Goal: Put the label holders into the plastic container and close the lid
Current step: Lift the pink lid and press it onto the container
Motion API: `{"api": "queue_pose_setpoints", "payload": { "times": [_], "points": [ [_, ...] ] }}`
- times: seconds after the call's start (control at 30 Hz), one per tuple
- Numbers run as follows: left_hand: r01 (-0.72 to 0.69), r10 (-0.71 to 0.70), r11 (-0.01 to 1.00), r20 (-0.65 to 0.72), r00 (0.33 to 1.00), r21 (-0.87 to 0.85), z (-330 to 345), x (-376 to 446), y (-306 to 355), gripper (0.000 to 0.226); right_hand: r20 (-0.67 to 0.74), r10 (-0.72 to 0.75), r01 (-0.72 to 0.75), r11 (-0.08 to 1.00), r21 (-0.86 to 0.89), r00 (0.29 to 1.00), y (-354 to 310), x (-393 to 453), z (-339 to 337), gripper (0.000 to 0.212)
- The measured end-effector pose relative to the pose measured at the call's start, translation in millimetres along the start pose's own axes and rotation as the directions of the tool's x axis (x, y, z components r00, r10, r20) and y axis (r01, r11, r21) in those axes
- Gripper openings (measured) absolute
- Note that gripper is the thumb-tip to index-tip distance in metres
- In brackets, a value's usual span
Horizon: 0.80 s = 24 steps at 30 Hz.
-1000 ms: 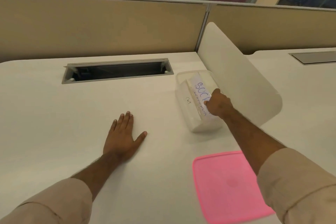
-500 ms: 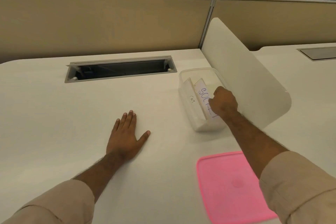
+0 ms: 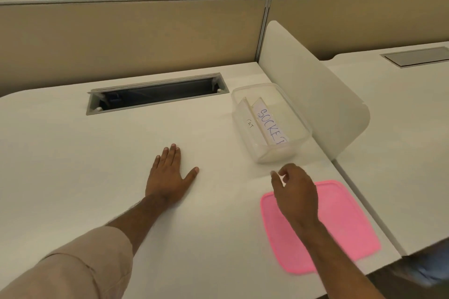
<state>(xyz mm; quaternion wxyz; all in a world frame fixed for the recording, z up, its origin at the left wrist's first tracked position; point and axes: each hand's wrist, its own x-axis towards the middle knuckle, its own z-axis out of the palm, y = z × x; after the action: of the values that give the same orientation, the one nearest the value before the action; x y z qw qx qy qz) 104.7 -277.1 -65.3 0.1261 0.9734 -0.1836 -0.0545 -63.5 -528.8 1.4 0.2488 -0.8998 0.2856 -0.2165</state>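
Nearest, the pink lid (image 3: pixel 340 233) lies flat on the desk (image 3: pixel 73 153) under the empty, loosely spread right hand (image 3: pixel 296 192) (left hand (image 3: pixel 170 177) flat, holding nothing), likely light and bendy, best pinched at an edge, while beyond it the clear container (image 3: pixel 279 153) holds the label holders (image 3: pixel 269 124).

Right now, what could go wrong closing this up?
1. The SOCKET label holder leans upright in the plastic container; its top edge sits near the rim and may block the pink lid.
2. The container is beside the divider panel, leaving little room to press that side.
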Motion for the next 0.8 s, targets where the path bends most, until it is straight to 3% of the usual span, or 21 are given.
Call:
{"api": "queue_pose_setpoints", "payload": {
  "times": [0.1,0.2,0.33,0.47,0.6,0.7,0.8],
  "points": [
    [0.0,0.0,1.0,0.023,1.0,0.002,-2.8,-1.0,-0.1,0.089,0.167,0.092,-0.07,0.988,-0.135,0.982,9.5,-31.0,4.4,0.029],
    [-0.004,0.004,1.0,0.062,0.998,0.005,-6.4,0.4,0.1,0.089,0.263,0.106,-0.035,0.965,-0.261,0.959,12.9,-51.5,8.5,0.043],
    [-0.024,0.024,1.0,0.095,0.995,-0.008,-9.6,-0.6,-4.9,0.088,0.323,0.072,0.016,0.965,-0.26,0.944,7.6,-59.1,5.3,0.049],
    [-0.033,0.035,0.999,0.105,0.994,-0.016,-10.5,-8.1,-10.0,0.085,0.386,0.009,0.12,0.944,-0.307,0.922,-1.2,-61.0,6.3,0.04],
    [0.024,-0.007,0.988,0.117,0.993,-0.149,-15.8,-15.3,-8.6,0.08,0.456,-0.027,0.217,0.904,-0.369,0.889,-18.8,-60.1,5.6,0.019],
    [0.073,-0.051,0.963,0.088,0.995,-0.261,-21.9,-28.7,-8.4,0.077,0.345,-0.106,0.225,0.918,-0.327,0.933,-43.0,-55.3,-4.0,0.006],
    [0.069,-0.051,0.942,0.061,0.997,-0.329,-27.3,-44.4,-6.3,0.073,0.193,-0.198,0.244,0.937,-0.252,0.961,-66.5,-46.1,-18.1,0.018]
  ]
}}
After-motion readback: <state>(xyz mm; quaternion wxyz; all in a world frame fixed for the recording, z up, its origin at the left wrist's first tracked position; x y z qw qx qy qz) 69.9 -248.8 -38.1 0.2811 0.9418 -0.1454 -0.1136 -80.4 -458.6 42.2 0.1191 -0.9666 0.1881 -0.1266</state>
